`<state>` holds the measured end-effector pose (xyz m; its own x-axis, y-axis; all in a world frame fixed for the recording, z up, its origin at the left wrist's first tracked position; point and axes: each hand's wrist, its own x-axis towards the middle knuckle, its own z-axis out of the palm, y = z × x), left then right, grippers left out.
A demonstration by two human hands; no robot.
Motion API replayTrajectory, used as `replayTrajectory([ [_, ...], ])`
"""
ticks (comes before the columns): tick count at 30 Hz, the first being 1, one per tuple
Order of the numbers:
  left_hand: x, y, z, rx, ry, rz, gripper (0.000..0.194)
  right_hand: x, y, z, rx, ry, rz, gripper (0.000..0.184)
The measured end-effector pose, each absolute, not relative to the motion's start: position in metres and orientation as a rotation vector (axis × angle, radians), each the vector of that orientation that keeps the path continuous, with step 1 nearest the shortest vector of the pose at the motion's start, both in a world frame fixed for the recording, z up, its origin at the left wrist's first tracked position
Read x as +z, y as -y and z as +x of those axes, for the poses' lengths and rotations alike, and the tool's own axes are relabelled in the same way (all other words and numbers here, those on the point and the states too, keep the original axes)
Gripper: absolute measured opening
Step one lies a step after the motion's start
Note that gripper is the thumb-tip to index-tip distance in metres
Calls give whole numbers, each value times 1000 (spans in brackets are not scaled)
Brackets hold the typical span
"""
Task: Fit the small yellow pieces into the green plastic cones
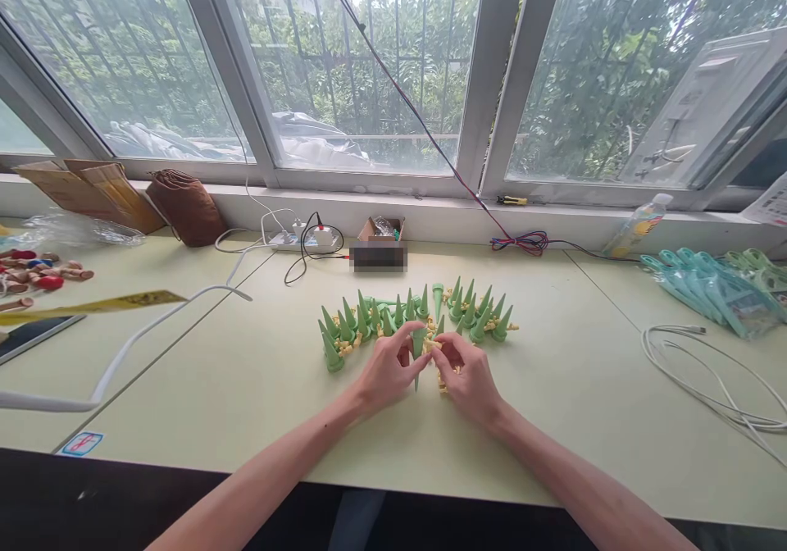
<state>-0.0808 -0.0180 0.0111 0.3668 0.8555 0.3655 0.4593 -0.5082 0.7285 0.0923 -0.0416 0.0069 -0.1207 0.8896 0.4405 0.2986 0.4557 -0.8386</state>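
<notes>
Between the thumb and fingers of my left hand [389,367] is a green cone [416,375], its pointed end downward. My right hand [470,375] pinches a small yellow piece [430,344] against the cone's upper part. Several green cones stand point-up on the table beyond my hands, in a left group [348,317] and a right group [480,313], with small yellow pieces [345,346] among them. More yellow pieces [442,382] lie under my right hand, partly hidden. One cone [438,297] at the back stands with its wide end up.
A small open box [381,229] and a power strip [301,241] sit by the window. White cables [707,387] lie at right, near bagged light-blue plastic items [707,289] and a bottle [638,227]. Wooden pieces [43,276], a brown pouch [186,207] and cardboard [92,194] are at left.
</notes>
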Motion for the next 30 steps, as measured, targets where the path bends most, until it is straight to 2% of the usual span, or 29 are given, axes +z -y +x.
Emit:
replayTrajectory([
  [9, 10, 18, -80, 1037, -1122, 2159, 35, 4, 39, 93, 735, 1678, -1043, 23],
  [18, 10, 19, -81, 1029, -1106, 2182, 37, -2, 36, 95, 710, 1690, -1080, 37],
  [23, 9, 19, -81, 1055, -1118, 2137, 36, 5, 41, 94, 734, 1636, -1056, 20],
  [30, 9, 18, -80, 1060, -1117, 2127, 38, 6, 40, 93, 676, 1622, -1013, 17],
])
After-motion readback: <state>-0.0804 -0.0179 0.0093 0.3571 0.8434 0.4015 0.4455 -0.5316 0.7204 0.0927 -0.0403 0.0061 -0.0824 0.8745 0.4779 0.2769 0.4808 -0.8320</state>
